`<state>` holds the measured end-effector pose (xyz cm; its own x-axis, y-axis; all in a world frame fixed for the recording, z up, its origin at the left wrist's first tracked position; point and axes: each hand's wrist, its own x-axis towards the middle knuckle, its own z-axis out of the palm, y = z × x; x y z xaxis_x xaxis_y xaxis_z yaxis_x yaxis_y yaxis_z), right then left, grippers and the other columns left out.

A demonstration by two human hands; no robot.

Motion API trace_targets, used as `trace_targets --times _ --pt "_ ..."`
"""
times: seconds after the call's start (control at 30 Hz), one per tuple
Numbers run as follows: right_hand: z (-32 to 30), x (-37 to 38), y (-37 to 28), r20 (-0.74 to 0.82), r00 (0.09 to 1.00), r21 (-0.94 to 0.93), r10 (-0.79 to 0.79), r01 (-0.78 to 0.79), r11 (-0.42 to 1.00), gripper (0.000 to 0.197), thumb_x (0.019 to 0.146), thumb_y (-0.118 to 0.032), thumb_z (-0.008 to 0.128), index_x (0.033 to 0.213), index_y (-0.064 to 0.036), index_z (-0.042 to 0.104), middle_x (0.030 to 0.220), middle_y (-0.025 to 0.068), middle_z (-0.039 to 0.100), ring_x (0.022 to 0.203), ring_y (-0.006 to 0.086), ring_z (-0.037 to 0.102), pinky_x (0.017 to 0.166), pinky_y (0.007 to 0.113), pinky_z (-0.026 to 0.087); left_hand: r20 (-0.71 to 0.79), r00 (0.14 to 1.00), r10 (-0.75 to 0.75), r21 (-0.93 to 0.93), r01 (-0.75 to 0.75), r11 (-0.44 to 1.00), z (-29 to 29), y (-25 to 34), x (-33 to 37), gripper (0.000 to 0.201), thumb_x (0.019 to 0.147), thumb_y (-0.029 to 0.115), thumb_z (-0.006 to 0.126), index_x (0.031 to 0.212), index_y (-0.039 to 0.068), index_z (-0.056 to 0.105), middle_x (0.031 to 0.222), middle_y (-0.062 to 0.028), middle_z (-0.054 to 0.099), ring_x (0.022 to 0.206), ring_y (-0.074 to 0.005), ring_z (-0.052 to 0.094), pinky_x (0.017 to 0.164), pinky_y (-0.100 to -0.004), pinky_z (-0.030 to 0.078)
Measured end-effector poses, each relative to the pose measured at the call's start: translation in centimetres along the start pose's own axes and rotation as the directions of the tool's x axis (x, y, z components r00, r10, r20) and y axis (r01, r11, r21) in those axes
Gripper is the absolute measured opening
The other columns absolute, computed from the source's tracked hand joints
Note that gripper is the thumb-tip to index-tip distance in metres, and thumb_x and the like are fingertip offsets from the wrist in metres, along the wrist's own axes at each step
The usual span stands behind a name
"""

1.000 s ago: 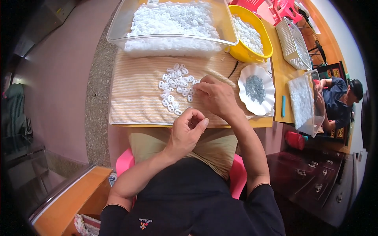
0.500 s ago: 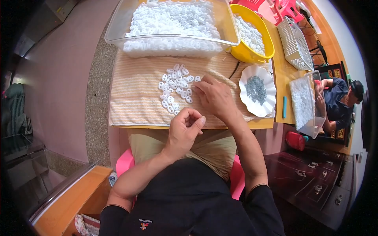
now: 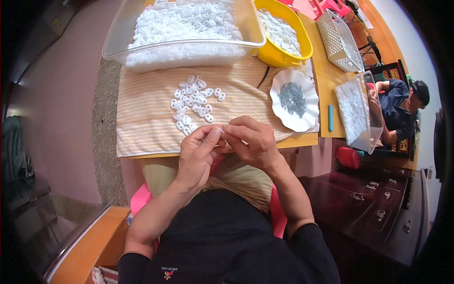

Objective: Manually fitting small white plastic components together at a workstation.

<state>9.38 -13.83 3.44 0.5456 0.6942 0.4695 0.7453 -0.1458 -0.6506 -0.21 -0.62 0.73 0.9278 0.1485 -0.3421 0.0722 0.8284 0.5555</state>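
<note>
My left hand (image 3: 196, 154) and my right hand (image 3: 253, 142) meet at the front edge of the table, fingertips pinched together. A small white piece (image 3: 222, 131) shows faintly between them, mostly hidden by the fingers. Just beyond lies a loose pile of white oval plastic pieces with two holes (image 3: 191, 98) on a striped towel (image 3: 142, 113). To the right of my right hand stands a white scalloped dish (image 3: 302, 120), holding many tiny grey parts (image 3: 292, 98) too small to name.
Behind the pile stand a large clear bin (image 3: 189, 49) of white pieces and a yellow basin (image 3: 279, 59) with more. A black strip (image 3: 264, 77), a teal stick (image 3: 330, 118) and a white perforated basket (image 3: 338, 42) lie rightward. At far right, a person (image 3: 397, 109) sits by another clear bin (image 3: 373, 128).
My right hand has drawn back from the pile to meet my left hand, fingertips together. The view has shifted, so the table appears further left.
</note>
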Motion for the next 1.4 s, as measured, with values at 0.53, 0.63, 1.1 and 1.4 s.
trace_targets --times 0.53,0.63,1.1,1.4 --pt "-0.9 -2.2 -0.2 0.035 0.992 0.238 0.123 -0.127 0.963 0.03 0.077 0.004 0.071 0.105 -0.003 0.064 0.09 0.0112 0.064 0.078 0.0219 0.063 0.064 0.03 0.05 0.038 0.995 -0.096 0.022 0.095 0.995 0.0 0.1 -0.2 0.017 0.089 0.005 0.064 0.105 0.001 0.062 0.092 -0.0057 0.066 0.077 -0.0108 0.063 0.07 -0.023 0.054" --pt "-1.2 -2.2 -0.3 0.03 0.991 0.277 0.131 -0.134 0.951 0.027 0.077 0.004 0.07 0.103 -0.0019 0.064 0.09 0.0116 0.063 0.076 0.0215 0.063 0.063 0.029 0.049 0.068 0.983 -0.169 -0.023 0.171 0.985 0.0 0.3 -0.2 0.016 0.088 0.004 0.064 0.104 0.002 0.062 0.09 -0.0054 0.066 0.076 -0.0108 0.063 0.071 -0.0234 0.054" --pt "-4.6 -3.3 0.1 -0.157 0.953 -0.025 0.258 -0.265 0.964 0.019 0.078 0.008 0.067 0.096 0.0006 0.064 0.089 0.0115 0.064 0.073 0.0183 0.062 0.064 0.027 0.05 0.098 0.963 -0.251 0.117 0.239 0.964 0.2 0.1 -0.7 0.023 0.087 0.003 0.066 0.11 0.001 0.063 0.091 -0.0039 0.064 0.079 -0.0098 0.061 0.073 -0.0243 0.054" --pt "-9.3 -4.2 3.4 -0.136 0.942 -0.617 0.308 -0.324 0.717 0.022 0.083 -0.015 0.068 0.101 -0.0028 0.065 0.096 0.0129 0.063 0.085 0.0288 0.06 0.073 0.037 0.049 0.099 0.962 -0.253 0.151 0.237 0.96 0.3 -0.2 -0.6 0.019 0.087 0.005 0.065 0.106 0.002 0.061 0.087 -0.0056 0.064 0.078 -0.0137 0.063 0.074 -0.0265 0.055"
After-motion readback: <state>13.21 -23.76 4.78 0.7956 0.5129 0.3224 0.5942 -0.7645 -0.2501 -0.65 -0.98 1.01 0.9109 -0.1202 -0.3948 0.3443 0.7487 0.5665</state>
